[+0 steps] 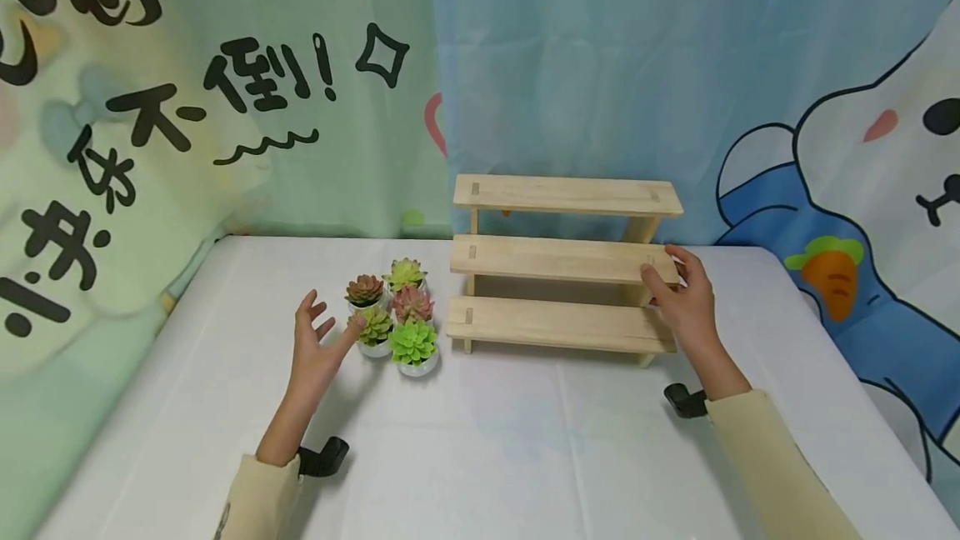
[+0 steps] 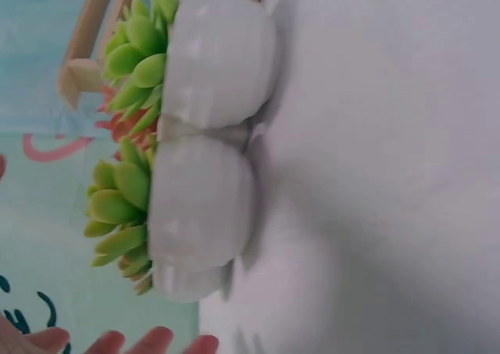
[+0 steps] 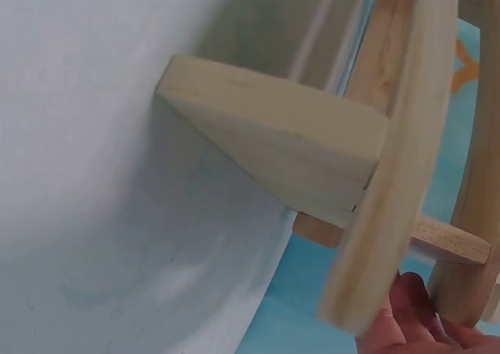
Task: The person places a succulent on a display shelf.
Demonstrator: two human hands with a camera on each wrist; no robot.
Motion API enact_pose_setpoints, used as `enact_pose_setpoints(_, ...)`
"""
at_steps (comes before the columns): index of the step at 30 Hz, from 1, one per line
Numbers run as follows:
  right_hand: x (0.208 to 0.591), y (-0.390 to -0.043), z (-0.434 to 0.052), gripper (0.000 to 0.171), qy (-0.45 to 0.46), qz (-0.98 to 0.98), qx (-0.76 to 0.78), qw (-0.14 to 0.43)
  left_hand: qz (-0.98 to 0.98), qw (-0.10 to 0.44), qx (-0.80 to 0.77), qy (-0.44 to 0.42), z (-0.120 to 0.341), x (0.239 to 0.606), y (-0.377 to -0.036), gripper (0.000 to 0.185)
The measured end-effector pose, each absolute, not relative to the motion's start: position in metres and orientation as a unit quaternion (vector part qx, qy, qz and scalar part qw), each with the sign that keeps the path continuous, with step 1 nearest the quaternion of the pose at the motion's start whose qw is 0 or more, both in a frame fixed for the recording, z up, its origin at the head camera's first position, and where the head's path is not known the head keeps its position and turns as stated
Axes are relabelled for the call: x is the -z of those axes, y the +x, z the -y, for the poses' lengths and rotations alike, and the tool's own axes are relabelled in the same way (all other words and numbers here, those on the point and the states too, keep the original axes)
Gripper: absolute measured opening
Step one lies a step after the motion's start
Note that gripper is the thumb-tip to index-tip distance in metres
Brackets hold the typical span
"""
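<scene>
A three-tier light wooden shelf rack (image 1: 558, 260) stands on the white table. My right hand (image 1: 690, 307) grips the right end of its middle board, thumb on top; in the right wrist view, fingers (image 3: 406, 311) show by the board's end. Left of the rack sit several small succulents in white pots: bright green (image 1: 414, 343), reddish pink (image 1: 412, 304), yellow-green (image 1: 405, 273), brownish red (image 1: 364, 290) and green (image 1: 375, 325). My left hand (image 1: 317, 361) is beside them, fingers spread and holding nothing. In the left wrist view, its fingertips lie apart from the white pots (image 2: 203, 202).
The table (image 1: 510, 457) has a white cloth. Behind it hangs a printed cloth backdrop (image 1: 585, 65), close to the rack's back. Both wrists wear a black camera mount, one by the left sleeve (image 1: 324, 457), one by the right (image 1: 684, 401).
</scene>
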State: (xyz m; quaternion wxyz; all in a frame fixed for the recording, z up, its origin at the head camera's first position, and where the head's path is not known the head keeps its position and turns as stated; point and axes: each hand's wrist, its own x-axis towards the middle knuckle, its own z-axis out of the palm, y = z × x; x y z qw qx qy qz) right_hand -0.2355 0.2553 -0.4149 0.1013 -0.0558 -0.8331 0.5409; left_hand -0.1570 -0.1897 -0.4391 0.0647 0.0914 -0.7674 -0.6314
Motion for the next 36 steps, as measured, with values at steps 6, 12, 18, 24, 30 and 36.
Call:
enact_pose_setpoints(6, 0.417, -0.235, -0.253, 0.064, -0.07, 0.834, -0.537, 0.107, 0.749, 0.031, 0.657, 0.086, 0.187, 0.451, -0.153, 0.094)
enact_pose_setpoints(12, 0.422, -0.233, -0.25, 0.061, -0.083, 0.831, -0.536, 0.123, 0.744, 0.021, 0.664, 0.064, 0.185, 0.463, -0.153, 0.097)
enact_pose_setpoints(18, 0.425, -0.233, -0.248, 0.059, -0.086, 0.832, -0.531, 0.137, 0.755, 0.006, 0.652, 0.075, 0.182, 0.465, -0.158, 0.096)
enact_pose_setpoints(24, 0.426, -0.234, -0.247, 0.056, -0.093, 0.833, -0.525, 0.149, 0.774, -0.006, 0.624, 0.11, 0.18, 0.467, -0.165, 0.084)
enact_pose_setpoints(30, 0.426, -0.234, -0.247, 0.056, -0.094, 0.827, -0.533, 0.153, 0.813, 0.001, 0.57, 0.121, 0.179, 0.468, -0.169, 0.077)
enact_pose_setpoints(36, 0.426, -0.235, -0.247, 0.056, -0.105, 0.823, -0.539, 0.147, 0.835, 0.021, 0.541, 0.103, 0.18, 0.47, -0.167, 0.074)
